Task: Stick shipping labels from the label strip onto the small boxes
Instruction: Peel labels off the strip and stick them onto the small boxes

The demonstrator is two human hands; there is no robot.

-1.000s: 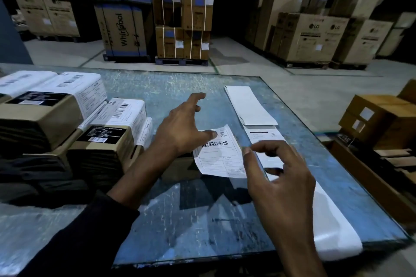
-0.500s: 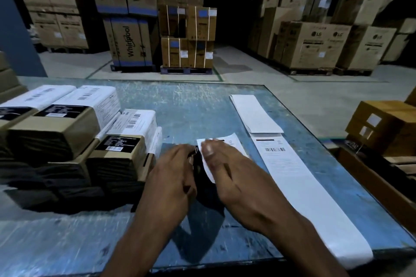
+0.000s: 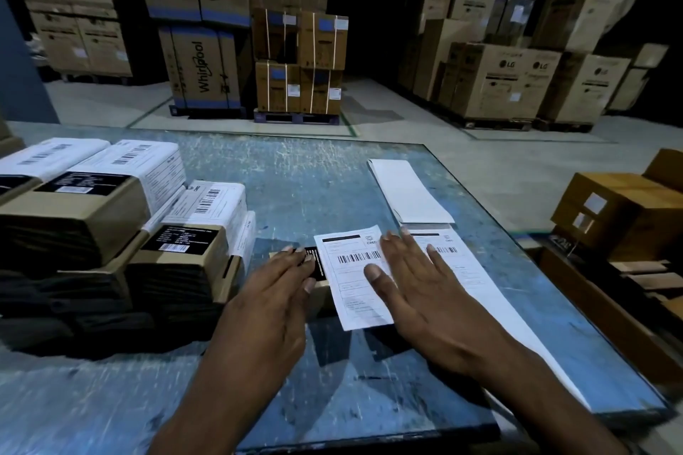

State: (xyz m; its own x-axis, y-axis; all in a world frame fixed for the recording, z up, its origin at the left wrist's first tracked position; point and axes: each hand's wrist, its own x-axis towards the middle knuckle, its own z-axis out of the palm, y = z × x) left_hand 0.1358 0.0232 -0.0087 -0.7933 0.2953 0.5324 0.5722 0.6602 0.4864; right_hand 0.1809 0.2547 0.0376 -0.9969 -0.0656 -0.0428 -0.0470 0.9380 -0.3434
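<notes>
Both hands (image 3: 354, 292) press label (image 3: 351, 270), seemingly onto small box (image 3: 318, 286).

Small box (image 3: 322, 288) (mostly hidden) under label (image 3: 354, 281)

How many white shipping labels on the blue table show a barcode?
5. Far-left label, second label and third label on the stacked cardboard boxes; one label under the right hand; one on the white label strip. Others may be hidden.

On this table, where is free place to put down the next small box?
Bare table lies beyond the hands, between the stacked boxes and the label strip; another patch lies near the front edge. Crowded: around the box under both hands.
</notes>
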